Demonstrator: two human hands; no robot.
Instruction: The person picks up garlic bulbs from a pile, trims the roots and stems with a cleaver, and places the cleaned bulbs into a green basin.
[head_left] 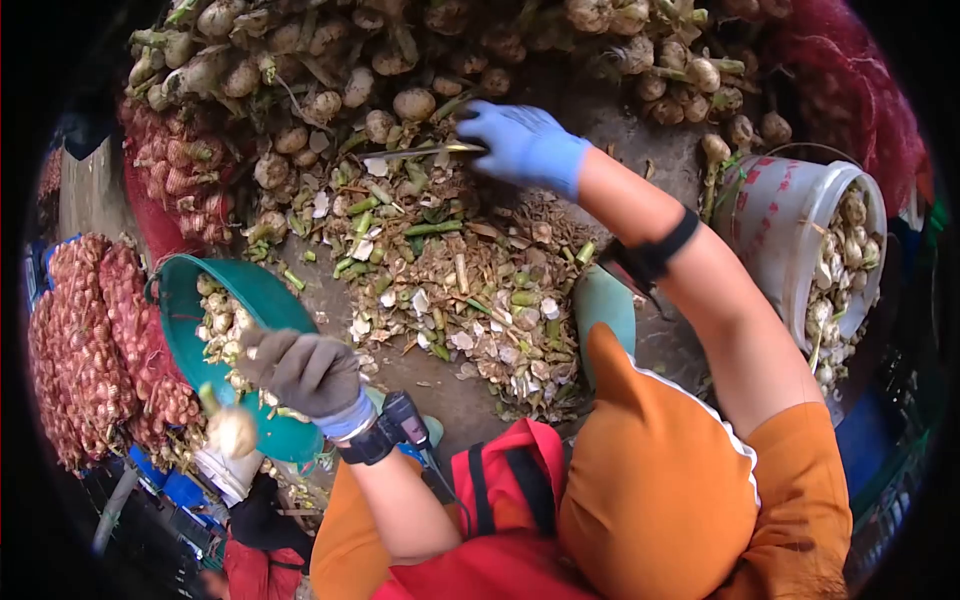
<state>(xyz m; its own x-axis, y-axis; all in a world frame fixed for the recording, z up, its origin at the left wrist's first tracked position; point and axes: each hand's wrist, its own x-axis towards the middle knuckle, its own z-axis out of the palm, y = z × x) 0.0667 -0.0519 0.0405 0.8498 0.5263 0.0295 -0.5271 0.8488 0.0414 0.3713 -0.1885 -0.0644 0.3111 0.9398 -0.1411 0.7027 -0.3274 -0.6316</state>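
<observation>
My left hand (pixel 305 375), in a dark grey glove with a strapped device at the wrist, is over the rim of a green tub (pixel 178 300). Its fingers are loosely bent and somewhat blurred. A pale garlic bulb (pixel 232 432) with a short green stem hangs blurred in the air below the fingers, apparently apart from them. My right hand (pixel 522 145), in a blue glove, grips a knife (pixel 425 152) with a thin blade pointing left, close to the heap of uncut bulbs (pixel 414 104). Its fingertips are partly hidden.
Trimmed stems and peelings (pixel 465 290) cover the floor before me. A white bucket (pixel 765 205) of trimmed bulbs lies tilted at right. Filled red mesh bags (pixel 90 340) line the left side, another mesh bag (pixel 835 75) the upper right. Someone in red clothing (pixel 262 570) is at lower left.
</observation>
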